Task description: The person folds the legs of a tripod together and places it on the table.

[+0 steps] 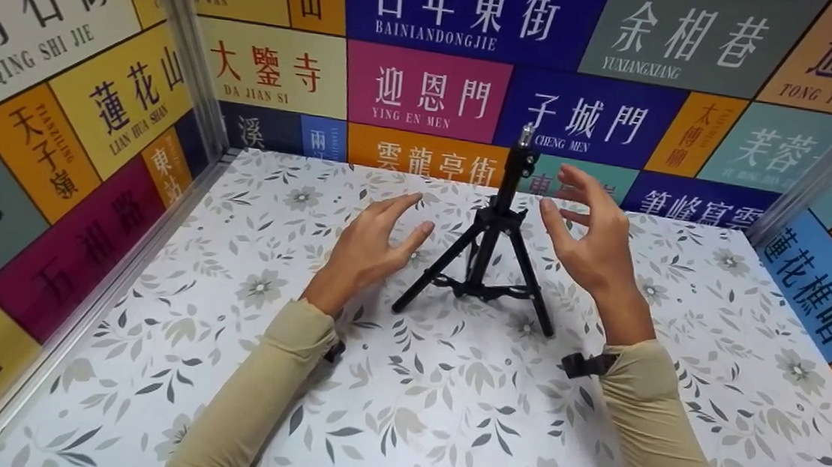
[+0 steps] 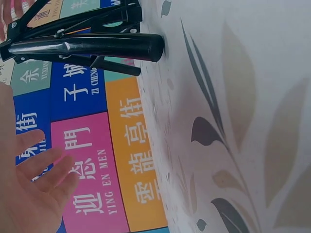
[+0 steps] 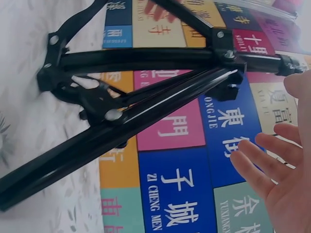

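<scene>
A small black tripod stand (image 1: 500, 218) stands upright on the table with its legs spread and a silver stud on top. To its left, my left hand (image 1: 373, 248) hovers with thumb and fingers apart, holding nothing. On the other side my right hand (image 1: 596, 238) is raised near the upper column, its fingers loosely bent around air. In the left wrist view a gap separates the left hand (image 2: 39, 194) from the tripod leg (image 2: 87, 46). The right wrist view shows the tripod's centre column (image 3: 141, 59) and braces close up, with the right hand (image 3: 286, 179) beside its top end.
A white cloth with grey leaves and flowers covers the table (image 1: 400, 413). Walls of colourful street-name panels (image 1: 428, 92) rise behind and at both sides. A clear corner strip (image 1: 190, 56) edges the left wall. Black straps (image 1: 585, 365) sit at both wrists.
</scene>
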Demonstrator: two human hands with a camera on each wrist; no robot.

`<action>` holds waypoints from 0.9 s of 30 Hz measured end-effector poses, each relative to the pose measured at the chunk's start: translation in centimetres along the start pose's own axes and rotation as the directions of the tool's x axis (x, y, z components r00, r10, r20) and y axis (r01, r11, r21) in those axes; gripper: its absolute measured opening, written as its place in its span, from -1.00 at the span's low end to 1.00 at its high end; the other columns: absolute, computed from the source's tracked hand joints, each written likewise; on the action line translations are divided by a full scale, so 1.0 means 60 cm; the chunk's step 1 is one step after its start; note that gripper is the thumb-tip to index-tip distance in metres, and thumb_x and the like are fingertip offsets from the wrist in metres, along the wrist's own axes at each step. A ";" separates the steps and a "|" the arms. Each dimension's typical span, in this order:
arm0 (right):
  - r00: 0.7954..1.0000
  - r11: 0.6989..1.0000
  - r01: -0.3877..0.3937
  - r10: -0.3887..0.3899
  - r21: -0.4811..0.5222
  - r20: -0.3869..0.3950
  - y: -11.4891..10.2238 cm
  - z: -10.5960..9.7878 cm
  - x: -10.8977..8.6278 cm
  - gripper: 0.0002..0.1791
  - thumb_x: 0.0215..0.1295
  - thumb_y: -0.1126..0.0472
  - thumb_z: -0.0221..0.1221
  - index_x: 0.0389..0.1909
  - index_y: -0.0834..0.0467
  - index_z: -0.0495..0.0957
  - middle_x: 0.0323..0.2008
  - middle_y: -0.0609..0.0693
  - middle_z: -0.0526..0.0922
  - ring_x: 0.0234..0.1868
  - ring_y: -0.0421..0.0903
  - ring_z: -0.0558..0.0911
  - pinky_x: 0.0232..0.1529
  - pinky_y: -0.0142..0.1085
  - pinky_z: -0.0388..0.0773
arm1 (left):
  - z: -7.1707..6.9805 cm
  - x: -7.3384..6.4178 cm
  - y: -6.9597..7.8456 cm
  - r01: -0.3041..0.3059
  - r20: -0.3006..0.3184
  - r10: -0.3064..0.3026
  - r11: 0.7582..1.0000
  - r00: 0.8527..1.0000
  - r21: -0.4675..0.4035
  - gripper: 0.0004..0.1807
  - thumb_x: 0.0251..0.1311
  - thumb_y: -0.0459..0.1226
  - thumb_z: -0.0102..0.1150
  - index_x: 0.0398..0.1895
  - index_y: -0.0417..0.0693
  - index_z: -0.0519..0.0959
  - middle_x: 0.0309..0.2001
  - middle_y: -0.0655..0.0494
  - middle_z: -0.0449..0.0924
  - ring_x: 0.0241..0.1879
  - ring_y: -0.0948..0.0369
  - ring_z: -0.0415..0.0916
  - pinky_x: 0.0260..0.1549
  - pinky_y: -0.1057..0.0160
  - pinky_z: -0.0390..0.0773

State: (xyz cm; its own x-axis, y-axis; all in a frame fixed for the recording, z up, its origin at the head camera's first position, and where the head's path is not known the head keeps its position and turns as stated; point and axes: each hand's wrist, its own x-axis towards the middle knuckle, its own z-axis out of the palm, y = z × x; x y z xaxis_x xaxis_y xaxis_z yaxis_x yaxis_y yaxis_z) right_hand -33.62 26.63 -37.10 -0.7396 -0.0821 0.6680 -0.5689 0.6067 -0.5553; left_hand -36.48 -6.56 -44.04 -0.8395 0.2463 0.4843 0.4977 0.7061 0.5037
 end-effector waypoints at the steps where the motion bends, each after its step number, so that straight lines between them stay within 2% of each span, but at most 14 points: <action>1: 1.000 1.000 0.008 -0.008 0.007 -0.010 -0.003 0.001 0.002 -0.44 0.55 -0.07 0.29 0.51 -0.23 0.47 0.37 -0.14 0.66 0.27 -0.04 0.72 0.19 -0.12 0.80 | 0.000 0.000 -0.001 0.000 0.003 0.000 1.000 1.000 -0.001 -0.22 0.51 0.44 -0.13 0.63 0.35 0.39 0.55 0.13 0.49 0.54 0.06 0.45 0.55 -0.06 0.49; 5: 0.998 0.999 0.041 -0.040 0.021 -0.057 -0.015 0.004 0.008 -0.45 0.54 0.01 0.32 0.49 -0.17 0.51 0.32 -0.17 0.69 0.22 -0.10 0.76 0.15 -0.30 0.80 | 0.001 0.001 0.000 -0.008 0.012 0.008 1.000 1.000 -0.011 -0.22 0.52 0.42 -0.11 0.60 0.28 0.44 0.47 0.08 0.59 0.47 0.05 0.53 0.52 -0.04 0.53; 7: 0.995 0.998 0.059 -0.056 0.037 -0.079 -0.020 0.008 0.011 -0.45 0.52 0.08 0.34 0.48 -0.10 0.52 0.30 -0.14 0.71 0.21 -0.09 0.77 0.14 -0.33 0.79 | 0.001 0.001 0.001 -0.016 0.011 0.016 1.000 1.000 -0.016 -0.24 0.53 0.40 -0.08 0.58 0.23 0.47 0.41 0.05 0.65 0.41 0.06 0.58 0.47 -0.03 0.57; 15: 0.986 0.984 0.136 -0.123 0.119 -0.108 -0.057 0.018 0.017 -0.42 0.47 0.32 0.36 0.46 0.25 0.50 0.25 0.16 0.72 0.17 0.10 0.79 0.20 -0.08 0.78 | 0.006 -0.001 0.002 -0.075 0.037 0.077 0.996 0.996 -0.052 -0.29 0.58 0.28 0.00 0.49 0.02 0.55 0.25 -0.01 0.75 0.21 0.06 0.72 0.27 0.06 0.72; 20: 0.981 0.977 0.156 -0.137 0.147 -0.137 -0.078 0.021 0.021 -0.43 0.45 0.39 0.35 0.45 0.27 0.50 0.23 0.19 0.73 0.15 0.17 0.79 0.18 -0.17 0.79 | 0.008 -0.002 0.003 -0.069 0.058 0.074 0.995 0.996 -0.072 -0.31 0.58 0.27 0.03 0.48 0.01 0.56 0.19 -0.01 0.78 0.13 0.06 0.75 0.20 0.11 0.75; 27: 0.971 0.965 0.199 -0.171 0.171 -0.167 -0.064 0.031 0.034 -0.43 0.46 0.31 0.38 0.44 0.16 0.53 0.25 0.08 0.74 0.17 0.01 0.80 0.13 -0.34 0.79 | 0.011 -0.002 0.001 -0.065 0.102 0.083 0.984 0.991 -0.167 -0.37 0.58 0.18 0.12 0.42 -0.05 0.58 0.14 -0.17 0.79 0.07 -0.07 0.78 0.14 0.01 0.80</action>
State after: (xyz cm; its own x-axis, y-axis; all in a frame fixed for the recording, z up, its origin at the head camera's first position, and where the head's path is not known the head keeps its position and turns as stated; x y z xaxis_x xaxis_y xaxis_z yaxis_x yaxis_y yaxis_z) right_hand -33.57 22.66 -34.51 -0.5611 -0.0517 0.8261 -0.7576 0.4342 -0.4873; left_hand -36.51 -6.12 -44.56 -0.8132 0.3704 0.4488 0.5807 0.5674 0.5838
